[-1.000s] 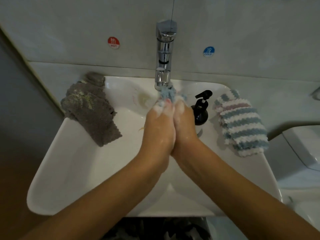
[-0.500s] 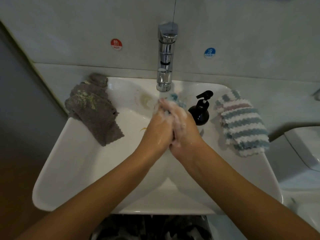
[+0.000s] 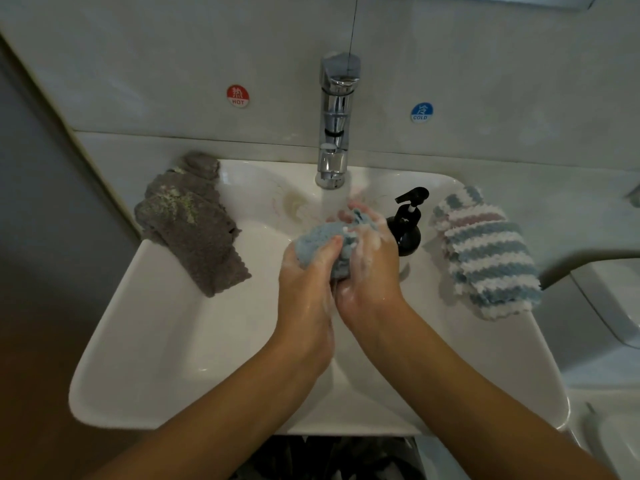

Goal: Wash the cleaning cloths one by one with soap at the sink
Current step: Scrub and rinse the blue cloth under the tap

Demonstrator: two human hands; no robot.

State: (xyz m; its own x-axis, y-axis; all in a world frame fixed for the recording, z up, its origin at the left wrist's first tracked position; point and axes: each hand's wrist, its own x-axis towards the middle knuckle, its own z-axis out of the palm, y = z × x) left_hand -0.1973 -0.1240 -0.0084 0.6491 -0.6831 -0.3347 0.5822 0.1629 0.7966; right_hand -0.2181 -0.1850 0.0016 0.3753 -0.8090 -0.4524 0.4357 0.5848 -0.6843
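Blue cloth (image 3: 320,245) bunched over the sink (image 3: 166,341), just below the tap (image 3: 334,133), gripped by both soapy hands: left hand (image 3: 306,282) curled round its near side, right hand (image 3: 367,268) wrapped over the far side. Water apparently running, though hard to tell through the blur. Slippery lather, so risk of dropping the wad into the basin. Risk too of knocking the black soap dispenser (image 3: 405,226), just beside the right hand. Grey cloth (image 3: 194,230) and striped cloth (image 3: 485,251) draped on the rim, liable to slide off if bumped.
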